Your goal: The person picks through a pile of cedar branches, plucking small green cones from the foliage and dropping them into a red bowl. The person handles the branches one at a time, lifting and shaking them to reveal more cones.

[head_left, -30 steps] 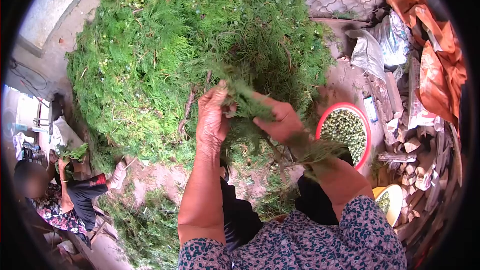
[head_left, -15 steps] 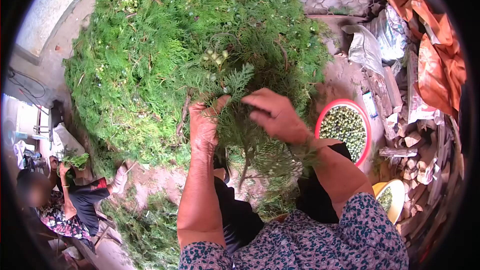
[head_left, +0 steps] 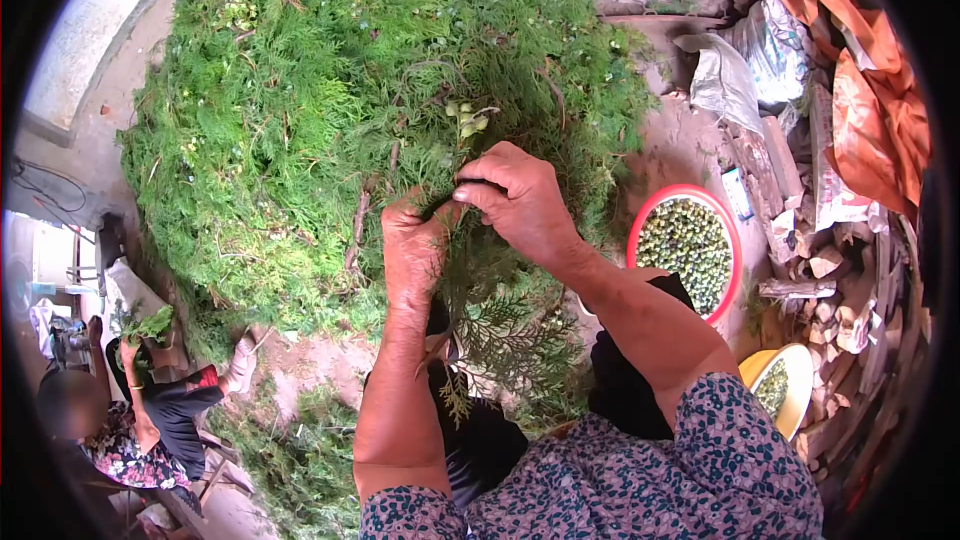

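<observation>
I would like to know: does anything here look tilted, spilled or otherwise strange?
Only the yellow basin, lower right beside the firewood, looks tilted, though lens distortion may explain it. I see no spill from it or the red basin. Loose greenery on the floor merely resembles the big pile.

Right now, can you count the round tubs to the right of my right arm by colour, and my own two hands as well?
Red-rimmed tub, holding small round green pieces: 1
Yellow tub: 1
Your hands, the left hand and the right hand: 2
Total: 4
</observation>
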A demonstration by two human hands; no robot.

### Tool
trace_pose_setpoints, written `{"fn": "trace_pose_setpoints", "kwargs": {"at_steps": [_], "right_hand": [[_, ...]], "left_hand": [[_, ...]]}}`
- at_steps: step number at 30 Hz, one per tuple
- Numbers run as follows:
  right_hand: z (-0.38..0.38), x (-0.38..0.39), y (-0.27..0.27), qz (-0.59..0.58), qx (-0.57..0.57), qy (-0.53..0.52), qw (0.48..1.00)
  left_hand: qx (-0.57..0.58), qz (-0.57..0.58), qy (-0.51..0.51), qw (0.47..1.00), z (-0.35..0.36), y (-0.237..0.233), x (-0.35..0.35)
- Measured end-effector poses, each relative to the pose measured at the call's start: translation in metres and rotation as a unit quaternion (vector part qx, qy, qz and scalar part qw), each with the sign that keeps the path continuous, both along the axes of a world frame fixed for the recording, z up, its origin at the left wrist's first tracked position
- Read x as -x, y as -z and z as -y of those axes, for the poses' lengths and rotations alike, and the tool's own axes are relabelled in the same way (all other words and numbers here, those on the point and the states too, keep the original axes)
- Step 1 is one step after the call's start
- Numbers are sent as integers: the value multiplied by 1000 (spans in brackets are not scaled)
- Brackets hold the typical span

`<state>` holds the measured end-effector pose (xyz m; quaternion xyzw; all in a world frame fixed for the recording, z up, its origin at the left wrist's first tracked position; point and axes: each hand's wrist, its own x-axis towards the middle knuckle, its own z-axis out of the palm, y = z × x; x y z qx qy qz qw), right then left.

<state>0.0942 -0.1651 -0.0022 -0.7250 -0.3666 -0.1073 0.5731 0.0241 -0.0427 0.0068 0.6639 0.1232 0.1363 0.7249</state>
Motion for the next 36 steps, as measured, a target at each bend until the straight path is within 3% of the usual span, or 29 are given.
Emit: {"fn": "trace_pose_setpoints", "kwargs": {"at_steps": [1,3,4,6,7,9,10,12,14,17,20,22,27,29,30,32,36], "right_hand": [[0,2,-1,-1,0,0,1000],[0,7,-7,-148,9,-17,989],[1,10,-15,-148,10,-18,989],[4,12,-33,-395,-16,-53,917],[6,11,-33,-394,-16,-54,917],[10,6,-34,-448,-119,-97,881],[10,3,-32,-447,-119,-97,881],[10,-1,-26,-464,-259,-133,837],[11,-3,-26,-466,-252,-135,837],[13,-3,-28,-425,-164,-153,877],[4,2,-28,-368,-101,-89,920],[-1,2,-19,-180,-56,-22,982],[3,2,-18,-252,-64,-32,965],[6,4,-25,-416,-98,-93,899],[7,3,-24,-416,-98,-93,899],[10,2,-21,-492,-160,-160,840],[12,-3,-23,-511,-201,-207,810]], "left_hand": [[-20,-5,9,1000,0,-4,1],[-40,-10,18,999,2,-9,2],[-14,-27,7,1000,3,-10,2],[12,-42,-6,999,1,-8,2],[53,-21,11,998,-2,-4,2],[92,2,26,995,-5,0,2],[98,5,4,995,-3,-1,2],[105,8,-18,994,-3,0,2],[92,-12,-28,995,-5,2,2],[45,24,-33,998,4,-4,-1],[13,-2,-20,1000,6,-12,2],[0,4,-18,1000,6,-11,1],[-42,-10,1,999,4,-9,3],[11,52,-6,999,8,-8,0],[11,52,-6,999,8,-9,1],[85,7,-22,996,8,-14,3],[205,-2,-24,978,4,-12,4]]}}
